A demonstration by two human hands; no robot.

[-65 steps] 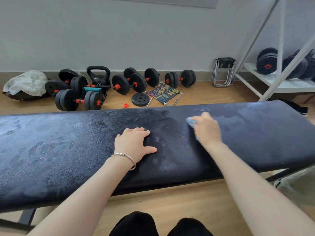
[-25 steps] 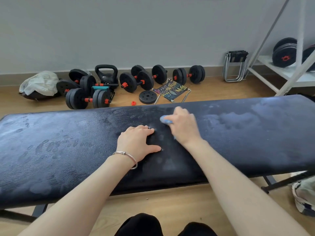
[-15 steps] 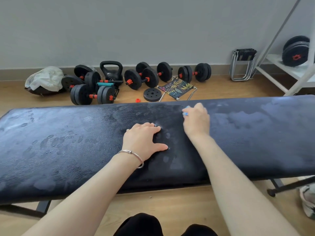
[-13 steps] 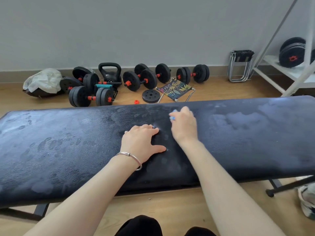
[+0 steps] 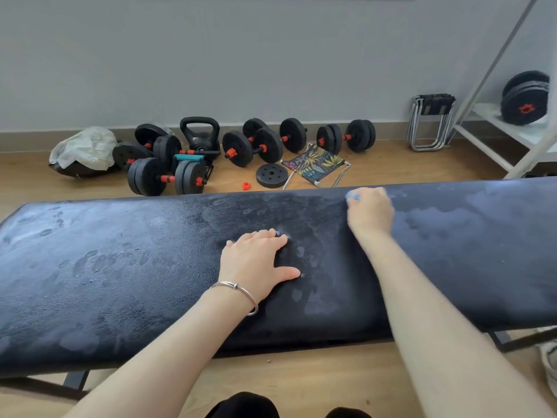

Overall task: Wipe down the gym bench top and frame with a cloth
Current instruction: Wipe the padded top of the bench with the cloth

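A person's left hand [image 5: 256,263], a silver bracelet [image 5: 241,292] on the wrist, rests flat with fingers spread near the middle of the black bench top [image 5: 120,282], whose dark frame [image 5: 75,380] shows below its near edge. The right hand [image 5: 370,212], blurred, is at the far edge, fingers curled around a blue cloth [image 5: 352,197] pressed to the smeared padding; only a corner of it shows. Beyond, on the wooden floor [image 5: 391,164], dumbbells [image 5: 165,176] and a kettlebell [image 5: 199,137] lie along the grey wall.
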